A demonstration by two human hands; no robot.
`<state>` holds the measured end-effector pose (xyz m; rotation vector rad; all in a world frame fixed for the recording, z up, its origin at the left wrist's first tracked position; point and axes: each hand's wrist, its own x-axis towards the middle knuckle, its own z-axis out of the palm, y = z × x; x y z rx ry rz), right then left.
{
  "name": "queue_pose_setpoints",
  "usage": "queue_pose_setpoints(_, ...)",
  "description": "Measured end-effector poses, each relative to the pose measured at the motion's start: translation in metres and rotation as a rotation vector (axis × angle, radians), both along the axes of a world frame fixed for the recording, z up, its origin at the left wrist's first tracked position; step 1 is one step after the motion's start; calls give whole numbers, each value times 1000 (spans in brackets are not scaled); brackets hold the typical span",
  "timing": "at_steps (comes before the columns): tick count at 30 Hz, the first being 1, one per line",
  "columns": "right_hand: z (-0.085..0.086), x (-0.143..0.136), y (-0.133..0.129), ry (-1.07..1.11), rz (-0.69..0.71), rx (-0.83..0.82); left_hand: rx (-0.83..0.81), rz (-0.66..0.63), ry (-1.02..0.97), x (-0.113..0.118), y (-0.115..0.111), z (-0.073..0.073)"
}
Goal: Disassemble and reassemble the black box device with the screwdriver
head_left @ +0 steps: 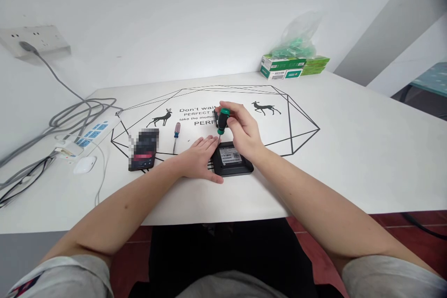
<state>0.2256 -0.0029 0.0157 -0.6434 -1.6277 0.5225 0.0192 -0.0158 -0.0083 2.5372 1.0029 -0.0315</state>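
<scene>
A flat, square black device [233, 167] with a pale printed label and QR code facing up lies on the table in front of me. My right hand [246, 130] grips a green-and-black screwdriver [222, 123], held nearly upright. Its shaft points down at the device's far left corner; the tip's exact contact is hard to make out. Along the device's left edge rests my left hand [201, 160], fingers stretched out flat, thumb at the near corner. Further left lies a second screwdriver [176, 136] with a reddish and blue handle, touched by neither hand.
A phone [144, 151], partly blurred, lies left of my left forearm. Beyond it are a white earbud case [85, 165], a power strip [92, 134] and coiled grey cables [84, 109]. Green-and-white boxes [282, 67] topped by a plastic bag [296, 39] stand by the wall.
</scene>
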Motion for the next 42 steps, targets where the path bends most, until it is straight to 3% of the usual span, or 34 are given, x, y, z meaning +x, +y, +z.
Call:
queue_pose_setpoints(5,1,1,3,-29,-89,133,9,4,1,0,-1,1)
queue_pose_setpoints(10,4,0,3,-77,-195,142,22,-9,-24,0,1,-1)
queue_pose_setpoints(19,2,2,-2,-36,-14,47,14,0,7,0,0,-1)
queue_pose_setpoints(27,5,2,1,-132,-173,139,39,-11,-41,-1,1,-2)
queue_pose_setpoints(36,1,0,-2,-69,-30,57,18,1,-14,0,1,-1)
queue_pose_setpoints(42,5,0,0,-90,-137,148,15,-1,-16,0,0,1)
